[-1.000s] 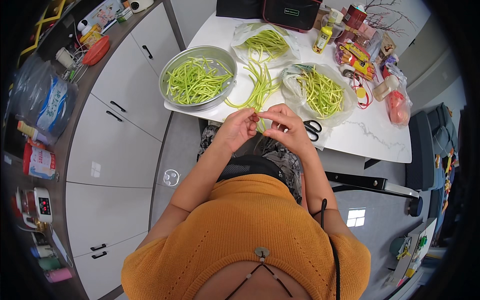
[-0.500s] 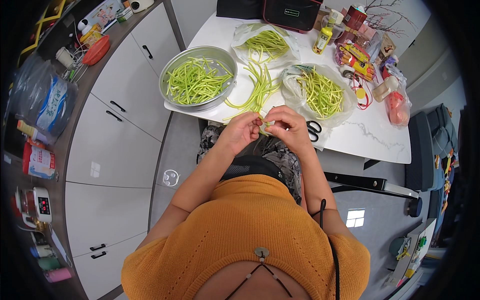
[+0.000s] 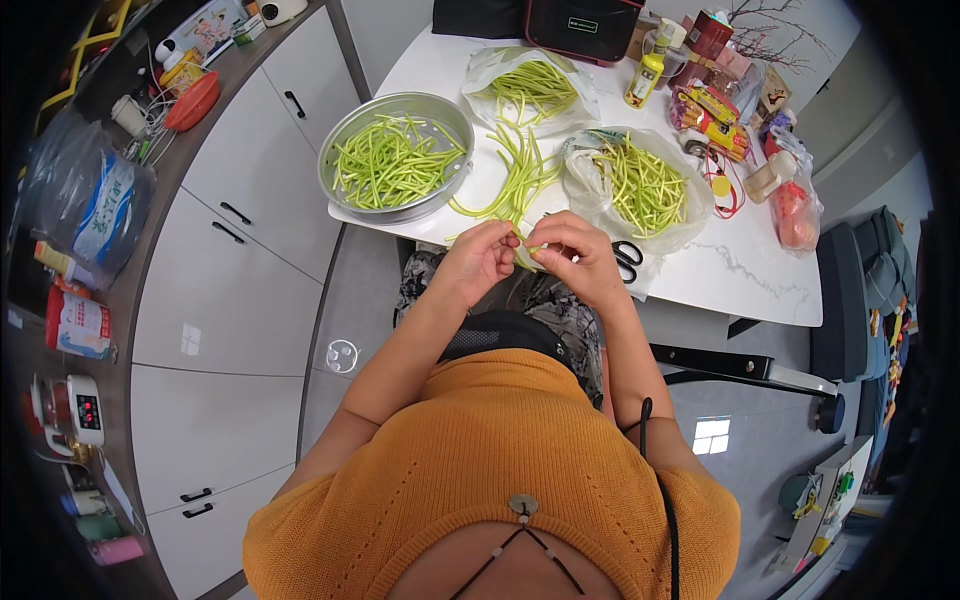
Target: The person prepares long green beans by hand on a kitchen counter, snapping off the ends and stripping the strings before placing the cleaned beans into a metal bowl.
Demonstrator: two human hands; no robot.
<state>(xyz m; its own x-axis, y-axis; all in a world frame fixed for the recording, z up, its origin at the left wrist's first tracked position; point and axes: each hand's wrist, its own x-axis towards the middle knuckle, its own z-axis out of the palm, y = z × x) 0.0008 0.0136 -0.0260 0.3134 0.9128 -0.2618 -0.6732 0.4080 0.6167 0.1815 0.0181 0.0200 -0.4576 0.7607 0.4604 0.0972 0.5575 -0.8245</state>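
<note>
At the table's near edge my left hand (image 3: 480,264) and my right hand (image 3: 578,258) meet, fingertips pinched close together. Between them is a thin green vegetable stem (image 3: 521,256), mostly covered by the fingers. Just beyond lie long loose stems (image 3: 525,175) on the white table. Short stem pieces (image 3: 392,160) fill part of a round metal pan (image 3: 405,213) at the left. A plastic bag (image 3: 486,72) farther back holds long stems. Right of the pile, another bag (image 3: 692,212) stands open with shorter pieces inside. Black-handled scissors (image 3: 627,260) lie beside my right hand.
A yellow bottle (image 3: 645,80), packaged food (image 3: 712,122) and a bag of reddish fruit (image 3: 796,215) crowd the table's right side. A black box (image 3: 584,30) stands at the back. White cabinets (image 3: 225,300) run along my left.
Both hands stay at the same spot. Their fingertips have shifted slightly on the stem, with the left fingers moving a little upward.
</note>
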